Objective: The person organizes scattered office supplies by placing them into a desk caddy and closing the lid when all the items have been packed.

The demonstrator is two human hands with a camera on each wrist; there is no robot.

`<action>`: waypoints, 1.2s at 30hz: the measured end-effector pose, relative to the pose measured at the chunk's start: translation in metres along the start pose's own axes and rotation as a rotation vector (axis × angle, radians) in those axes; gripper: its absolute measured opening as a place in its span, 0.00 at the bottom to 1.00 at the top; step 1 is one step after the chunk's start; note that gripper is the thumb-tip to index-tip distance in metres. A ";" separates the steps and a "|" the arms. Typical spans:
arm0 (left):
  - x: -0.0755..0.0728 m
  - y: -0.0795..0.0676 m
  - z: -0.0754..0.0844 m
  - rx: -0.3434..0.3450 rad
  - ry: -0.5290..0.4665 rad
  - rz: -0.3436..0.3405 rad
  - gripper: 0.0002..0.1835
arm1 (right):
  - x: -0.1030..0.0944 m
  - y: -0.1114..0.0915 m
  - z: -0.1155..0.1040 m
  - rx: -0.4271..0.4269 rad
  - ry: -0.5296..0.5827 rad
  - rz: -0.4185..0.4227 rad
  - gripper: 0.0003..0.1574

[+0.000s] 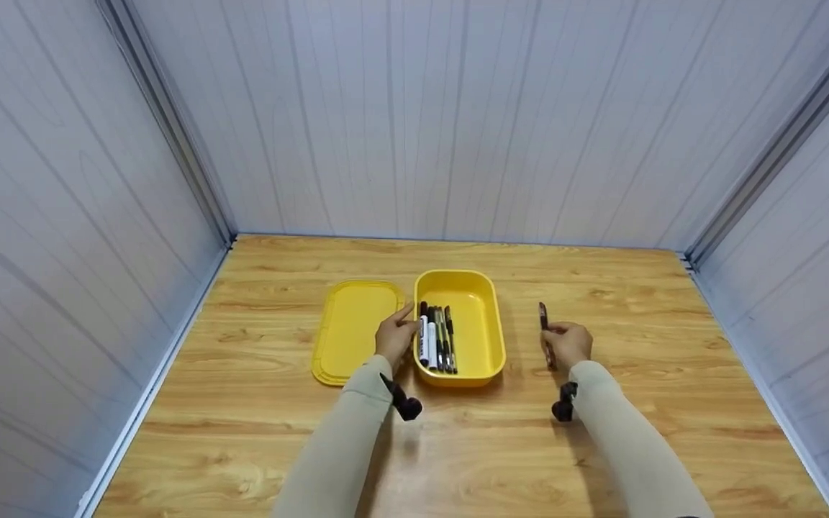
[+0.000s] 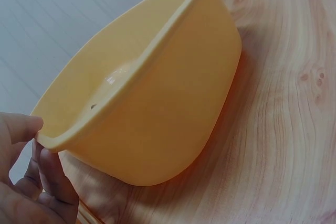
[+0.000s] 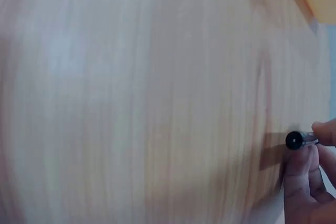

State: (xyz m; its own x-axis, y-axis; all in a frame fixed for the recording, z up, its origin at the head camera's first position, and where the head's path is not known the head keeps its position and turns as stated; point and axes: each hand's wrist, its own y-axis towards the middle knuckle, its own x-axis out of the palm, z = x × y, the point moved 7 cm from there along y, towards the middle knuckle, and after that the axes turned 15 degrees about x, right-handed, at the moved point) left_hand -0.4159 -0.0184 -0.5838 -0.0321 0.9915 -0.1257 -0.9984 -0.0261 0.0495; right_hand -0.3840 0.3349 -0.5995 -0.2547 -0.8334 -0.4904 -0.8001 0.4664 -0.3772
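A yellow plastic box [image 1: 478, 338], its top uncovered, stands on the wooden table. At its left rim is my left hand [image 1: 395, 337]; the left wrist view shows thumb and fingers pinching the box's edge [image 2: 55, 142]. Two white markers [image 1: 424, 339] with dark caps and some slim dark pens [image 1: 449, 342] lie side by side along the box's left side. To the right of the box, my right hand [image 1: 571, 342] pinches a dark pen [image 1: 543, 316] over the table. The pen's round black end [image 3: 295, 140] faces the right wrist camera.
A yellow lid [image 1: 357, 331] lies flat on the table [image 1: 242, 446], left of the box and partly behind the left hand. Pale panel walls [image 1: 414, 129] enclose the table at the back and on both sides.
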 end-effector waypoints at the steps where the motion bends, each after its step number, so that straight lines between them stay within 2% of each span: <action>1: 0.000 0.000 0.001 0.006 0.002 0.002 0.26 | 0.001 -0.001 -0.002 -0.012 -0.010 0.001 0.19; 5: 0.000 0.001 0.000 0.005 0.019 0.004 0.26 | 0.005 -0.005 -0.007 -0.047 -0.016 -0.024 0.19; 8: 0.000 0.001 0.000 -0.009 0.026 0.002 0.26 | 0.007 -0.007 -0.010 -0.028 0.037 -0.047 0.20; 12: 0.000 0.001 -0.001 -0.021 0.029 0.003 0.25 | 0.009 -0.009 -0.013 0.019 0.162 -0.076 0.20; 18: 0.000 0.002 -0.002 -0.026 0.035 0.017 0.25 | 0.014 -0.016 -0.024 0.019 0.306 -0.133 0.22; 24: 0.000 0.002 -0.001 -0.014 0.033 0.019 0.25 | 0.020 -0.025 -0.031 0.012 0.369 -0.147 0.20; 31: -0.002 0.001 -0.001 -0.003 0.042 0.014 0.25 | 0.025 -0.033 -0.038 -0.017 0.377 -0.165 0.20; 36: -0.001 0.001 0.000 0.025 0.011 0.012 0.26 | 0.030 -0.035 -0.040 -0.012 0.438 -0.188 0.20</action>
State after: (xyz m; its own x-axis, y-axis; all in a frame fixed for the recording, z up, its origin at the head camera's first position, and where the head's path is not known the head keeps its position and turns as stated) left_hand -0.4167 -0.0194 -0.5834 -0.0446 0.9897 -0.1360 -0.9966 -0.0345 0.0754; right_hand -0.3857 0.2817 -0.5693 -0.3072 -0.9509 -0.0364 -0.8600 0.2938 -0.4172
